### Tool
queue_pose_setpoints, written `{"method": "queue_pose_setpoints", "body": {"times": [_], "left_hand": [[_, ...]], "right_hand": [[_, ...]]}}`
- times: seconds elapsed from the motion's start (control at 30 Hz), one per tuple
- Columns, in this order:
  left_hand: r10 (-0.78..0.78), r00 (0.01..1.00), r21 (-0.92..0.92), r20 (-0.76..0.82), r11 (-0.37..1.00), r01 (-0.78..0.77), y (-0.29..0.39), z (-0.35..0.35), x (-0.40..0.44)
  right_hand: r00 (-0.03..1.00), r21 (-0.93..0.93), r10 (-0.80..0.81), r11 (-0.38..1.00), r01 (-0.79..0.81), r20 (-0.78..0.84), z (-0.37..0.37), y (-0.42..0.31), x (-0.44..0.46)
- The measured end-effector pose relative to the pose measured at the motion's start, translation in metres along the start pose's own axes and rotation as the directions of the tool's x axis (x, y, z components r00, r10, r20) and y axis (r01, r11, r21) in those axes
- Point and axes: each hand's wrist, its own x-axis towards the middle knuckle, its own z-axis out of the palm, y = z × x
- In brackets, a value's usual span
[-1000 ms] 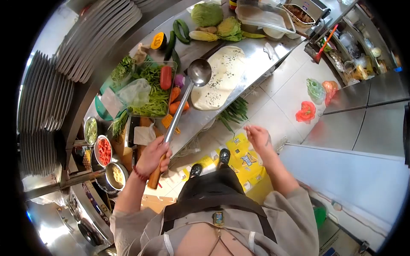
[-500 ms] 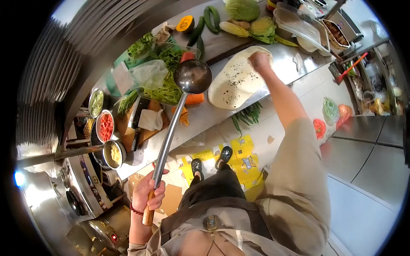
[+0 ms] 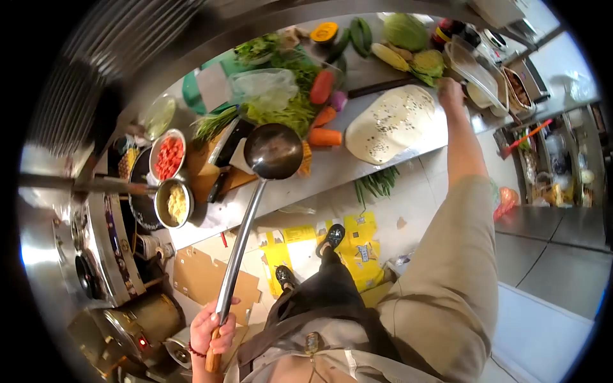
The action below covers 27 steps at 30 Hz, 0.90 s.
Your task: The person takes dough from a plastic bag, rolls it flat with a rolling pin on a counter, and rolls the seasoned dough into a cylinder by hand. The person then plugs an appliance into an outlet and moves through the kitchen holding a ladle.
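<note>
My left hand (image 3: 203, 330) is closed around the wooden handle of a long steel ladle (image 3: 274, 152). The ladle's round bowl hangs over the counter's front part, in front of the cutting board and the greens. My right hand (image 3: 451, 94) is past the right end of a flat pale dough sheet (image 3: 391, 124), close to a cut cabbage (image 3: 427, 64) and a clear plastic container (image 3: 474, 64). Its fingers look curled in, and what they hold, if anything, is hidden. Dark specks are scattered over the dough, which lies on the steel counter (image 3: 268, 217).
Bowls of chopped red pieces (image 3: 169, 158) and yellow pieces (image 3: 177, 204) stand at the left, beside a cleaver (image 3: 231, 142) on a cutting board (image 3: 203, 180). Carrots (image 3: 325, 137), cucumbers (image 3: 361, 37) and a pumpkin half (image 3: 324, 32) lie around. Flattened cardboard (image 3: 211, 279) covers some floor.
My right hand has moved right, off the dough to beside the container. My left hand has lowered with the ladle, whose bowl is lower in view. The camera view has shifted.
</note>
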Motion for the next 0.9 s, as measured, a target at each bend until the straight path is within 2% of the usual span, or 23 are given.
{"method": "queue_pose_setpoints", "body": {"times": [0.07, 0.1, 0.13, 0.2, 0.27, 0.3, 0.33, 0.37, 0.4, 0.47, 0.5, 0.53, 0.63, 0.73, 0.8, 0.9], "left_hand": [[0.047, 0.998, -0.06, -0.031, 0.997, -0.049, -0.009, -0.026, -0.034], [0.058, 0.996, -0.117, -0.068, 0.991, -0.066, -0.014, -0.044, -0.052], [0.103, 0.994, -0.184, -0.021, 0.977, -0.105, -0.024, -0.064, -0.072], [0.149, 0.989, -0.275, -0.023, 0.95, -0.149, -0.036, -0.098, -0.112], [0.209, 0.978, -0.396, -0.015, 0.897, -0.198, -0.05, -0.138, -0.156], [0.245, 0.969, -0.448, -0.01, 0.866, -0.224, -0.056, -0.156, -0.178], [0.271, 0.963, -0.49, 0.005, 0.84, -0.234, -0.054, -0.178, -0.188], [0.304, 0.953, -0.518, 0.01, 0.817, -0.255, -0.058, -0.202, -0.212], [0.344, 0.939, -0.543, 0.011, 0.79, -0.283, -0.063, -0.226, -0.236], [0.387, 0.921, -0.612, -0.043, 0.719, -0.331, -0.069, -0.272, -0.284], [0.408, 0.91, -0.639, -0.069, 0.682, -0.354, -0.069, -0.29, -0.307], [0.453, 0.883, -0.665, -0.12, 0.624, -0.411, -0.067, -0.306, -0.33], [0.569, 0.797, -0.716, -0.204, 0.468, -0.518, -0.045, -0.358, -0.376], [0.671, 0.678, -0.684, -0.299, 0.345, -0.643, -0.005, -0.414, -0.411], [0.77, 0.57, -0.734, -0.285, 0.207, -0.646, 0.03, -0.461, -0.43], [0.826, 0.445, -0.642, -0.347, 0.137, -0.754, 0.102, -0.526, -0.458]], "right_hand": [[0.956, -0.011, 0.295, 0.956, -0.294, 0.007, -0.013, -0.008, 0.001], [0.985, 0.001, 0.173, 0.985, -0.173, 0.014, -0.014, -0.013, -0.003], [0.995, 0.009, 0.101, 0.995, -0.101, 0.017, -0.011, -0.023, -0.005], [0.984, -0.184, -0.15, 0.969, 0.166, 0.098, 0.002, -0.026, -0.012], [0.878, -0.432, -0.438, 0.766, 0.476, 0.193, 0.011, -0.039, -0.034], [0.989, 0.093, -0.116, 0.99, 0.107, 0.094, 0.018, -0.055, -0.061], [0.998, 0.131, -0.007, 0.991, 0.014, -0.057, 0.003, -0.11, -0.104], [0.995, -0.096, -0.076, 0.992, 0.083, 0.071, 0.011, -0.122, -0.14], [0.97, -0.294, -0.144, 0.935, 0.199, 0.197, 0.02, -0.134, -0.177], [0.921, -0.316, -0.245, 0.886, 0.339, 0.302, 0.054, -0.13, -0.242], [0.904, -0.282, -0.119, 0.926, 0.25, 0.41, 0.049, -0.148, -0.278], [0.891, -0.228, -0.05, 0.959, 0.169, 0.452, 0.042, -0.178, -0.31], [0.854, -0.001, 0.053, 0.998, -0.062, 0.518, 0.026, -0.263, -0.406], [0.817, 0.145, 0.058, 0.975, -0.171, 0.574, 0.013, -0.348, -0.459], [0.801, 0.202, 0.053, 0.956, -0.214, 0.597, 0.006, -0.398, -0.48], [0.789, 0.259, 0.058, 0.928, -0.268, 0.611, 0.004, -0.451, -0.498]]}}
